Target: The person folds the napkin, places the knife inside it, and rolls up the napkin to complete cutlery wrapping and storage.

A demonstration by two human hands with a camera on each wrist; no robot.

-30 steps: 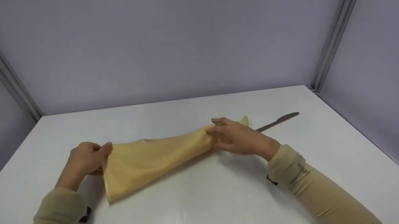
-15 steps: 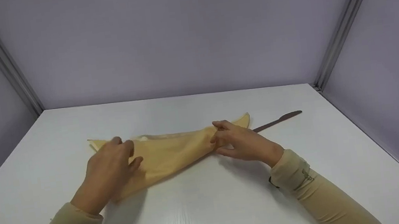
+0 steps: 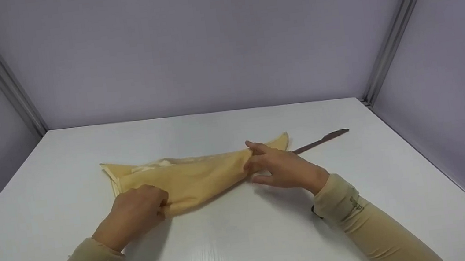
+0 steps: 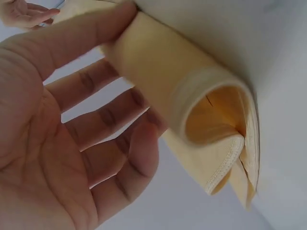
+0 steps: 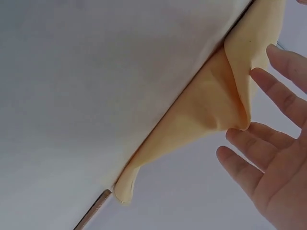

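Note:
A yellow cloth (image 3: 194, 177) lies folded into a long wedge across the middle of the white table (image 3: 237, 245). My left hand (image 3: 136, 213) is at its near left corner. In the left wrist view the thumb lies over the rolled fold of the cloth (image 4: 158, 62) and the fingers (image 4: 105, 115) reach under it. My right hand (image 3: 281, 166) holds the bunched right end. In the right wrist view the cloth (image 5: 206, 110) is pulled up into a peak against the fingertips (image 5: 240, 139). Its far right tip sticks out behind the hand.
A table knife (image 3: 322, 140) lies on the table just right of my right hand, its blade pointing right; its end shows by the cloth's tip as the knife (image 5: 93, 213). Grey walls with metal corner posts enclose the back and sides.
My left hand came off the cloth's far left corner, crossed over it and now holds the near left corner, which is folded in. The right hand stayed at the right end.

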